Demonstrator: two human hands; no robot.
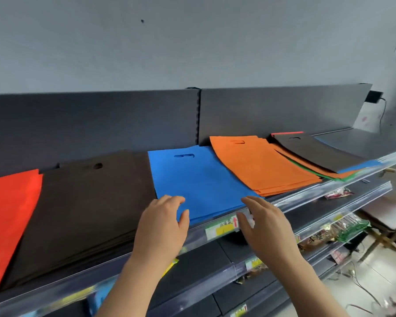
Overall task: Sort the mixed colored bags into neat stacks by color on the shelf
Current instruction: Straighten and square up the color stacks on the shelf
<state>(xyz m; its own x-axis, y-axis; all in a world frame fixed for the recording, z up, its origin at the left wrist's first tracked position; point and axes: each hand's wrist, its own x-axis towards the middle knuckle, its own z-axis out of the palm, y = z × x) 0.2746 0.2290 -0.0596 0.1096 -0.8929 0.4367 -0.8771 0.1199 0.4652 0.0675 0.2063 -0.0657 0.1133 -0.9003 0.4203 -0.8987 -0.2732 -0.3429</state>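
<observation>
Head view looked down on the top shelf, where flat bags lay in a row against the dark back panel. At the far left sat a red stack, partly cut off by the frame edge. Just beside it lay a thick dark brown stack. Next came a blue stack near the middle, its handle cut-out toward the back. An orange stack overlapped the blue one's right side and was fanned slightly at its front edge. Farther right lay a mixed pile with a dark brown bag on top and green, orange, blue and red edges showing from under it. The left hand rested on the blue stack's front left corner, with its fingers lying loosely bent on the top bag and its thumb up against the front edge, pinching nothing. The right hand was at the stack's front right corner, with fingers straight and together, pointing toward the bags, and its thumb spread apart over the shelf's clear front rail. Whether its fingertips touched the blue bags could not be told. A yellow and white price label sat in that rail between the two hands. Lower shelves at the right held packaged goods.
</observation>
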